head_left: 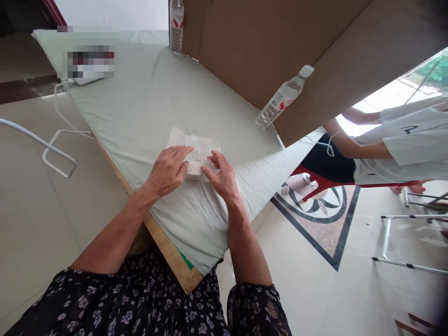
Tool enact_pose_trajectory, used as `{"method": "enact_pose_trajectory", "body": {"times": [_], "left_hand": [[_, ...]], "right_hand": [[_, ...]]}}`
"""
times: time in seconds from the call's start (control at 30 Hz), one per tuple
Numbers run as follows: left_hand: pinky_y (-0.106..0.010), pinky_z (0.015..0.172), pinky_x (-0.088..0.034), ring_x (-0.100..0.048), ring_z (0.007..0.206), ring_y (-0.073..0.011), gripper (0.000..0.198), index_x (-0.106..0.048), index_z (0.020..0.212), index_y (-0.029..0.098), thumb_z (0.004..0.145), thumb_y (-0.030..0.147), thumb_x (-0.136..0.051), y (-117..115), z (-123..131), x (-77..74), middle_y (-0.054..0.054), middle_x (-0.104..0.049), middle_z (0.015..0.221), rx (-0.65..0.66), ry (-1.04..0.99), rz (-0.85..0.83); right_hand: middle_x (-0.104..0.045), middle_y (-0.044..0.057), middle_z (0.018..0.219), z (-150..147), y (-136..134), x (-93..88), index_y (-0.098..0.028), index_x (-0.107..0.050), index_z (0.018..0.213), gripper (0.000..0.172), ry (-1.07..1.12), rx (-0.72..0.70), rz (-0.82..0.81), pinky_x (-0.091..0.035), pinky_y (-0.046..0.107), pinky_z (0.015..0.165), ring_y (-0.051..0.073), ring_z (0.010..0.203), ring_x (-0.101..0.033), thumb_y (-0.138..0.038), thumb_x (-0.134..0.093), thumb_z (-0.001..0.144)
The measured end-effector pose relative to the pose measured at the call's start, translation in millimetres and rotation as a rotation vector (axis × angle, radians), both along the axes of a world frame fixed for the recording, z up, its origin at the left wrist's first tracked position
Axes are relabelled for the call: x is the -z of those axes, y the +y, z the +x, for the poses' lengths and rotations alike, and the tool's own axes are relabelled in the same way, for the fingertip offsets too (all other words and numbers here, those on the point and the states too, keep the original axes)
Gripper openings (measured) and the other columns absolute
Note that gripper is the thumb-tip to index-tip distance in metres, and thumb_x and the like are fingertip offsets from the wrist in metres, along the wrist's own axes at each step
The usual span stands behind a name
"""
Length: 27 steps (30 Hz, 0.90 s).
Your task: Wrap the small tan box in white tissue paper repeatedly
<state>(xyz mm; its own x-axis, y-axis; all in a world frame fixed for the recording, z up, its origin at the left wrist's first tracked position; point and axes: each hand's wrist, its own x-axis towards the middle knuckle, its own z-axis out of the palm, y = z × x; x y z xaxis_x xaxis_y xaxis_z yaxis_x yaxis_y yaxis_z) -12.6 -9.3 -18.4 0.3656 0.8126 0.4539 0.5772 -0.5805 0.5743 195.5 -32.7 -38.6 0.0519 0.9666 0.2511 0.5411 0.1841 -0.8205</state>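
Observation:
A white paper tissue (196, 147), partly folded, lies on the pale green cloth over the table (140, 107). My left hand (168, 170) rests flat on the tissue's near left part, fingers stretched out and pressing it down. My right hand (220, 175) is at the tissue's near right edge, thumb and forefinger pinching a folded corner of it. The folded part under my hands looks thicker than the single layer that reaches away from me.
Two plastic water bottles stand on the cloth, one at the far edge (176, 25), one to the right (283, 97), beside large brown cardboard sheets (266, 42). A white cable (63, 112) hangs off the left side. Another person in a white shirt (402, 144) sits at the right.

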Motion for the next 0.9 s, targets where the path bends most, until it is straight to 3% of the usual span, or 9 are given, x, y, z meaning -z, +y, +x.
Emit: {"method": "enact_pose_trajectory", "body": {"times": [0.13,0.27,0.37,0.47,0.57,0.63,0.73,0.8,0.9], "left_hand": [[-0.047,0.104,-0.045,-0.07,0.093,-0.0271,0.039,-0.07,0.123,0.018,0.096,0.038,-0.049,10,-6,-5.4,-0.008,-0.077,0.093,-0.077,0.073,-0.104],[-0.033,0.069,-0.044,-0.06,0.063,-0.0207,0.046,-0.075,0.093,0.024,0.102,0.05,-0.039,6,-25,-11.0,-0.002,-0.067,0.067,-0.002,0.088,-0.309],[-0.032,0.062,-0.04,-0.058,0.058,-0.0207,0.028,-0.075,0.087,0.026,0.093,0.043,-0.054,-2,-33,-5.0,0.0,-0.064,0.06,0.066,0.286,-0.384],[-0.033,0.069,-0.047,-0.065,0.07,-0.0245,0.03,-0.075,0.108,0.025,0.083,0.037,-0.064,-8,-31,3.3,-0.002,-0.071,0.074,0.006,0.383,-0.336],[-0.04,0.092,-0.054,-0.069,0.106,-0.0312,0.05,-0.066,0.13,0.023,0.082,0.038,-0.068,-13,-24,6.0,-0.01,-0.074,0.112,0.018,0.379,-0.198],[-0.046,0.108,-0.05,-0.061,0.13,-0.0355,0.068,-0.054,0.144,0.02,0.082,0.04,-0.071,-15,-20,7.0,-0.015,-0.066,0.138,0.04,0.394,-0.166],[-0.053,0.122,-0.039,-0.043,0.151,-0.0387,0.092,-0.035,0.158,0.018,0.08,0.048,-0.074,-18,-17,12.5,-0.019,-0.048,0.161,0.063,0.437,-0.223],[-0.054,0.126,-0.033,-0.035,0.157,-0.0396,0.102,-0.028,0.161,0.017,0.078,0.053,-0.075,-19,-16,17.5,-0.02,-0.042,0.166,0.074,0.467,-0.264],[-0.056,0.129,-0.027,-0.03,0.16,-0.0402,0.107,-0.023,0.164,0.015,0.08,0.058,-0.073,-19,-15,21.6,-0.022,-0.037,0.169,0.088,0.502,-0.306]], "right_hand": [[-0.079,0.005,0.107,10,-15,-14.7,-0.027,-0.072,0.127,0.033,-0.015,-0.07,0.064,-0.055,0.043,0.1,0.021,0.1,-0.073,-0.031,-0.061,0.095],[-0.081,0.002,0.096,20,-45,-28.7,-0.03,-0.079,0.113,0.023,-0.085,-0.409,-0.063,-0.056,0.039,0.09,0.02,0.092,-0.074,-0.038,-0.067,0.096],[-0.083,0.004,0.096,25,-61,-26.4,-0.026,-0.08,0.11,0.02,-0.187,-0.539,-0.139,-0.056,0.039,0.089,0.02,0.089,-0.075,-0.035,-0.068,0.096],[-0.083,0.005,0.101,26,-66,-23.6,-0.024,-0.08,0.107,0.018,-0.228,-0.502,-0.116,-0.055,0.042,0.094,0.022,0.093,-0.075,-0.031,-0.067,0.097],[-0.082,0.006,0.106,23,-56,-26.0,-0.024,-0.078,0.108,0.018,-0.217,-0.355,-0.037,-0.057,0.042,0.094,0.022,0.096,-0.075,-0.031,-0.064,0.099],[-0.08,0.008,0.115,16,-43,-26.8,-0.024,-0.076,0.116,0.022,-0.235,-0.267,0.036,-0.057,0.044,0.098,0.025,0.107,-0.073,-0.029,-0.065,0.098],[-0.071,0.014,0.139,-2,-20,-21.5,-0.019,-0.066,0.136,0.045,-0.331,-0.219,0.095,-0.051,0.052,0.112,0.031,0.131,-0.063,-0.025,-0.072,0.091],[-0.068,0.017,0.142,-12,-9,-14.9,-0.017,-0.063,0.139,0.052,-0.401,-0.236,0.075,-0.049,0.054,0.115,0.033,0.133,-0.061,-0.023,-0.074,0.088],[-0.073,0.014,0.133,-9,0,-6.5,-0.02,-0.067,0.133,0.044,-0.403,-0.203,0.088,-0.051,0.053,0.111,0.032,0.125,-0.066,-0.029,-0.074,0.09]]}}
